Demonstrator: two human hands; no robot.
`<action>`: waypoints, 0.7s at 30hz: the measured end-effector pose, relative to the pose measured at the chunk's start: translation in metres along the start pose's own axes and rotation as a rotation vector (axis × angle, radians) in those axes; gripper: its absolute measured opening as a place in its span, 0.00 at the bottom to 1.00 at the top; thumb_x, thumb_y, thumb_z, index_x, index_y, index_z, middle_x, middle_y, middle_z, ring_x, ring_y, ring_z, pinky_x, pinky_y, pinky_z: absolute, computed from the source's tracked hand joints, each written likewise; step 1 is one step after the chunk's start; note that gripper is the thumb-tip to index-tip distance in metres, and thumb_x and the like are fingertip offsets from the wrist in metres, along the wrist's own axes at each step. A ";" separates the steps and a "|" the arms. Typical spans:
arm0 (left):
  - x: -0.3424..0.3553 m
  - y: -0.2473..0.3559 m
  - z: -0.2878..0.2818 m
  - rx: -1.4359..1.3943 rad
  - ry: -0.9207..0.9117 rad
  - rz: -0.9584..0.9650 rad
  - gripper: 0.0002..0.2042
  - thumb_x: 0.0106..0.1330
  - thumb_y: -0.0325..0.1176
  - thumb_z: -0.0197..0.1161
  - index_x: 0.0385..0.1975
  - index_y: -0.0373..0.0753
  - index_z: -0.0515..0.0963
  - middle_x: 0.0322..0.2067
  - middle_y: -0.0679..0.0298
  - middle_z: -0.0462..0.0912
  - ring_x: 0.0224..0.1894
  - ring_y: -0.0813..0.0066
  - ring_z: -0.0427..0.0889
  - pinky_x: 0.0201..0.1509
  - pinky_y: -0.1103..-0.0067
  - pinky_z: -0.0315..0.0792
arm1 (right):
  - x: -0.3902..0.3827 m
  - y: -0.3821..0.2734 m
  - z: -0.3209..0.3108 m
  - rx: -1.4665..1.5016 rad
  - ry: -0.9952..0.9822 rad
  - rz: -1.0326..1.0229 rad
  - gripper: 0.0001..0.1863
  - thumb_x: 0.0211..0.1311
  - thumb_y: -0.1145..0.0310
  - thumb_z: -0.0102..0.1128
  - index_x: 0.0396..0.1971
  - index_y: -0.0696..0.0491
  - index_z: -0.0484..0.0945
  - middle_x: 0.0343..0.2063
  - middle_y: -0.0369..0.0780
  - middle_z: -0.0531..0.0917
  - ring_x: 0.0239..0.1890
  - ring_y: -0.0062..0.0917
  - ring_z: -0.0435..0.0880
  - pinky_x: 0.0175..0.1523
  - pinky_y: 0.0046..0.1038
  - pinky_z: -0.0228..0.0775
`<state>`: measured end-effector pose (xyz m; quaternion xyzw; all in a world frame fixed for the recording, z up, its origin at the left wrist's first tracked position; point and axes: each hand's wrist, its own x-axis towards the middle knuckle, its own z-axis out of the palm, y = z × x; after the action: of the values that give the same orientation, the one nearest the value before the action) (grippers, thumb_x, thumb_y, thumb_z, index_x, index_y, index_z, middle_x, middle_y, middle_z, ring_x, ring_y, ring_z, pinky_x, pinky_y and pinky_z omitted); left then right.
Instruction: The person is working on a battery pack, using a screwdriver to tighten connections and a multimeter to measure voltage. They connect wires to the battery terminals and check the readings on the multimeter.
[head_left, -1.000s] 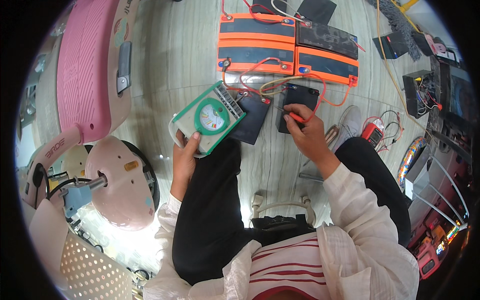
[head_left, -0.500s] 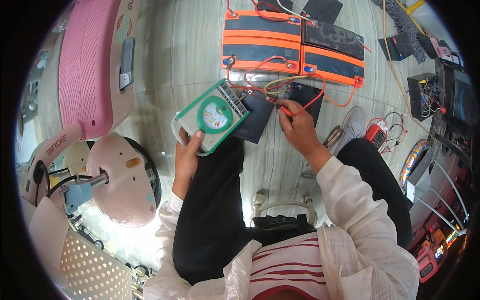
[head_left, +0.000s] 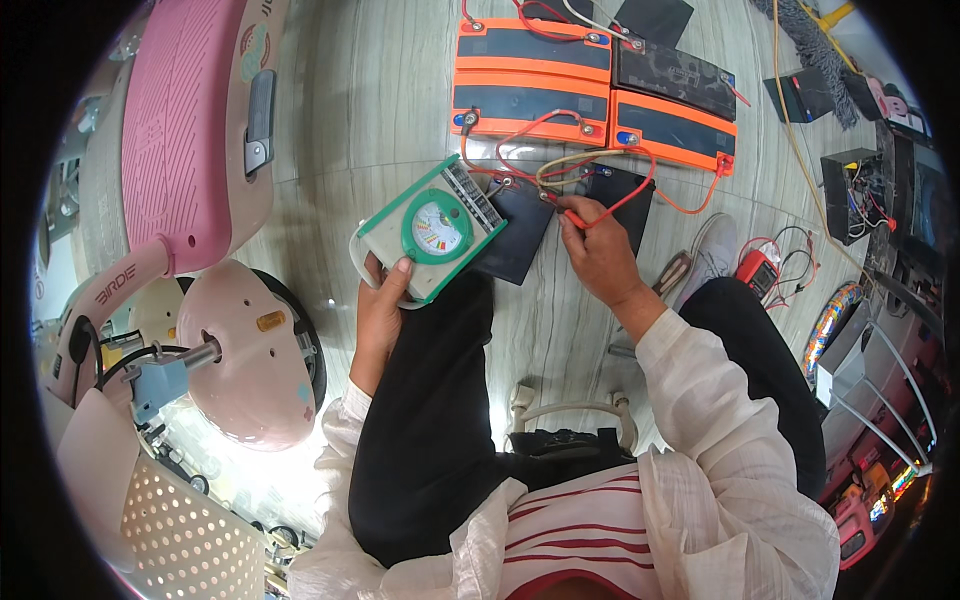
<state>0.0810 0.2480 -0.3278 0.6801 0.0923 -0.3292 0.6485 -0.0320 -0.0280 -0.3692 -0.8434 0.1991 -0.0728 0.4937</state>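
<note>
My left hand (head_left: 385,305) grips a grey-and-green battery tester (head_left: 385,228) by its lower left corner, thumb on the front, near my left knee. Its round dial faces up. Between the fingers of my right hand (head_left: 610,262) is a red test probe (head_left: 576,217), pointing left. Its tip is at the far right corner of a black battery (head_left: 520,248) on the floor; whether it touches metal is too small to tell. A second black battery (head_left: 628,210) lies partly behind that hand. Red and tan wires (head_left: 545,165) loop between these and the batteries beyond.
Beyond lie orange batteries (head_left: 530,98) and a dark one (head_left: 675,82), joined by wires. A red multimeter (head_left: 758,272) with leads is by my right shoe (head_left: 712,258). A pink scooter (head_left: 175,130) stands close on the left. At right is an open box of wiring (head_left: 850,195).
The whole scene sits slightly farther right in the picture. Both hands keep the same holds, with the probe tip still by the black battery's corner.
</note>
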 end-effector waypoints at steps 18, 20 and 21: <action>0.001 -0.003 -0.002 -0.073 -0.022 -0.022 0.34 0.70 0.43 0.62 0.68 0.30 0.57 0.60 0.55 0.71 0.61 0.68 0.71 0.65 0.73 0.64 | 0.002 -0.002 0.000 -0.090 -0.073 -0.022 0.12 0.65 0.70 0.58 0.46 0.57 0.74 0.41 0.48 0.81 0.46 0.44 0.79 0.51 0.39 0.72; 0.002 -0.005 -0.003 -0.086 -0.019 -0.023 0.34 0.69 0.44 0.62 0.68 0.30 0.57 0.60 0.55 0.71 0.61 0.68 0.71 0.65 0.74 0.64 | 0.002 -0.003 0.000 -0.089 -0.069 -0.026 0.13 0.65 0.70 0.58 0.46 0.57 0.74 0.41 0.48 0.81 0.46 0.44 0.79 0.51 0.39 0.72; 0.002 -0.005 -0.003 -0.093 -0.019 -0.025 0.35 0.69 0.44 0.62 0.68 0.31 0.57 0.60 0.55 0.71 0.61 0.68 0.71 0.65 0.74 0.64 | 0.002 -0.003 0.000 -0.092 -0.065 -0.033 0.13 0.65 0.70 0.58 0.47 0.57 0.74 0.41 0.48 0.81 0.46 0.44 0.79 0.51 0.39 0.72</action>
<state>0.0803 0.2508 -0.3331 0.6449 0.1098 -0.3390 0.6761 -0.0300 -0.0276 -0.3668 -0.8703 0.1721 -0.0441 0.4593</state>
